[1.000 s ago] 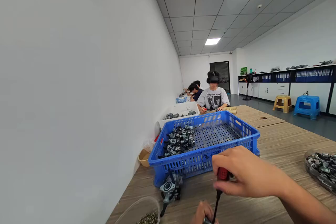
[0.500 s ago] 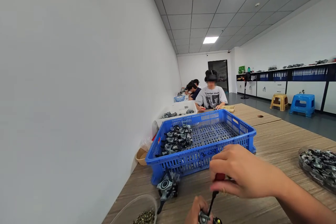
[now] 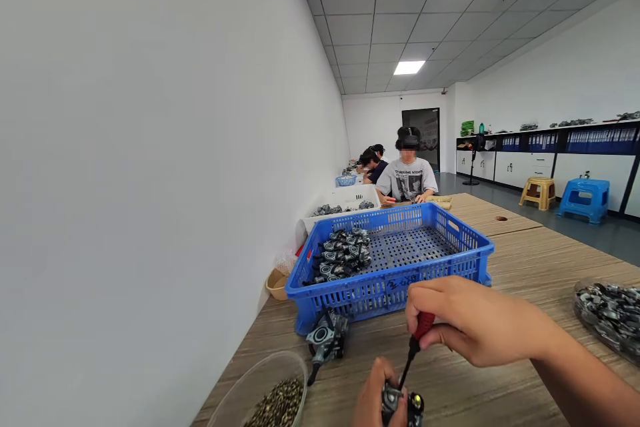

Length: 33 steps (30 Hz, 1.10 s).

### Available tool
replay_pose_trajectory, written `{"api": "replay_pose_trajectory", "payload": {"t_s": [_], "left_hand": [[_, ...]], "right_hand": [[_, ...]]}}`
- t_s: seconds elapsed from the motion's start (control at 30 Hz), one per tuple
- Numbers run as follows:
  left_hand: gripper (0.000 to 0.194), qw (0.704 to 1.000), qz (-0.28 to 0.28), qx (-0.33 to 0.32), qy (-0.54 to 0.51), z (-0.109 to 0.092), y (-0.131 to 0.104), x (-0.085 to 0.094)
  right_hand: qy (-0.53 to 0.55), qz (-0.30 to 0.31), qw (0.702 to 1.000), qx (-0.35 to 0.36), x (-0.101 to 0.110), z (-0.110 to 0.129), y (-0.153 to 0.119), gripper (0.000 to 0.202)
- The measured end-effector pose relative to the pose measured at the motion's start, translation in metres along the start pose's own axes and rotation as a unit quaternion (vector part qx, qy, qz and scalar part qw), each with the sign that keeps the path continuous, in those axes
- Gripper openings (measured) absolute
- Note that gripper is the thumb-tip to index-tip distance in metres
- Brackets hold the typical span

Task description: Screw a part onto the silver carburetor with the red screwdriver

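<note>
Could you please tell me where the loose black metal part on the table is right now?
In the head view, the loose black part lies on the wooden table just in front of the blue crate, left of the right hand and beyond the clear bowl.

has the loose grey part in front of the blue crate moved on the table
No. The loose grey part lies just before the blue crate front wall near its left corner, as earlier; only the camera shifted.

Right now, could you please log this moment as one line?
right hand: grips screwdriver | tip: on part | left hand: holds part | crate: behind | bowl: left
</note>
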<state>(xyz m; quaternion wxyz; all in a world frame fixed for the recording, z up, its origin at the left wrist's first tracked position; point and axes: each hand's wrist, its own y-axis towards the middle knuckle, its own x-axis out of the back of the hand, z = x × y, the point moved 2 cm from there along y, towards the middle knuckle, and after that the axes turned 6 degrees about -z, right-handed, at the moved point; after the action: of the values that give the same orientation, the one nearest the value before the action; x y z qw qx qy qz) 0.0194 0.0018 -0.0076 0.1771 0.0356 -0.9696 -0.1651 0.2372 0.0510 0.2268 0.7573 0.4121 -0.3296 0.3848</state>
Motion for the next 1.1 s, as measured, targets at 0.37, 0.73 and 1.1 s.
{"api": "replay_pose_trajectory", "payload": {"t_s": [0.37, 0.73, 1.1], "left_hand": [[0.028, 0.999, -0.044, 0.015, 0.007, -0.034, -0.005, -0.005], [0.028, 0.998, 0.023, 0.005, -0.054, -0.042, 0.003, 0.005], [0.026, 0.998, 0.042, 0.009, -0.041, -0.047, 0.005, 0.005]], "right_hand": [[-0.103, -0.048, 0.993, -0.011, -0.005, -0.009, 0.007, 0.018], [0.016, 0.006, 0.998, 0.052, -0.002, -0.025, 0.013, 0.008], [-0.005, -0.044, 0.999, 0.03, -0.01, -0.025, 0.02, 0.016]]}}
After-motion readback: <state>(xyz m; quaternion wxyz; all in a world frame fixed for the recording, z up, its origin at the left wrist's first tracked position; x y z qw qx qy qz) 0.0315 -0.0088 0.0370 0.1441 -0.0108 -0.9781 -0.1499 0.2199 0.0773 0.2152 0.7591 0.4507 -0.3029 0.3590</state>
